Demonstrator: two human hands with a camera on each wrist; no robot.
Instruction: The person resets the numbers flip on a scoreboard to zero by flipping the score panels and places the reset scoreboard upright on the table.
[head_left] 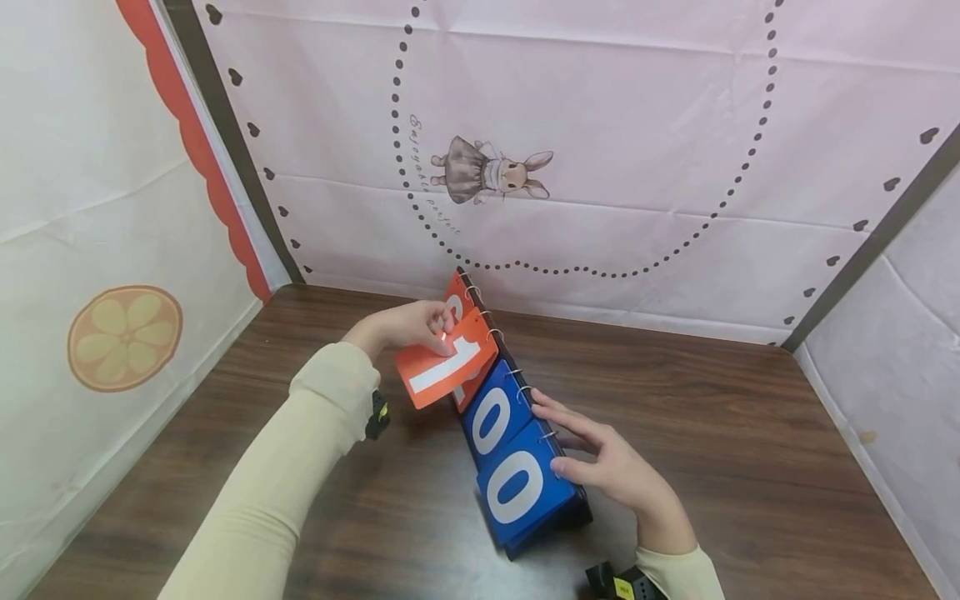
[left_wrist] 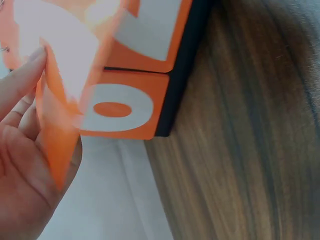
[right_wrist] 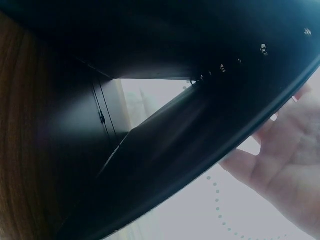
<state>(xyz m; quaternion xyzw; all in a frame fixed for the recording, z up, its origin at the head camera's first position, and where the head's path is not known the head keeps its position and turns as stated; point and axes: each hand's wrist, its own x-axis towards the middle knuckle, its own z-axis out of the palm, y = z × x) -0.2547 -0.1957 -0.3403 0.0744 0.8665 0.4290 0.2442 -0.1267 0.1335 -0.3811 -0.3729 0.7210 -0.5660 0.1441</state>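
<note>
A flip scoreboard (head_left: 482,477) stands like a tent on the table, its number cards hung on metal rings along the top ridge. My left hand (head_left: 411,325) pinches an orange card (head_left: 429,385) with a white 1, lifted away from the board. In the left wrist view that card (left_wrist: 57,150) bends between thumb and fingers, in front of an orange 0 card (left_wrist: 160,107). My right hand (head_left: 611,462) touches the ringed ridge beside the blue 0 cards (head_left: 551,487), its fingers fairly straight. The right wrist view looks into the board's dark hollow underside (right_wrist: 165,165).
Dark wood-grain table (head_left: 720,417) surrounds the scoreboard. A pink cloth wall (head_left: 615,125) with a printed rabbit rises close behind its far end. White cloth walls (head_left: 75,208) stand to the left and right.
</note>
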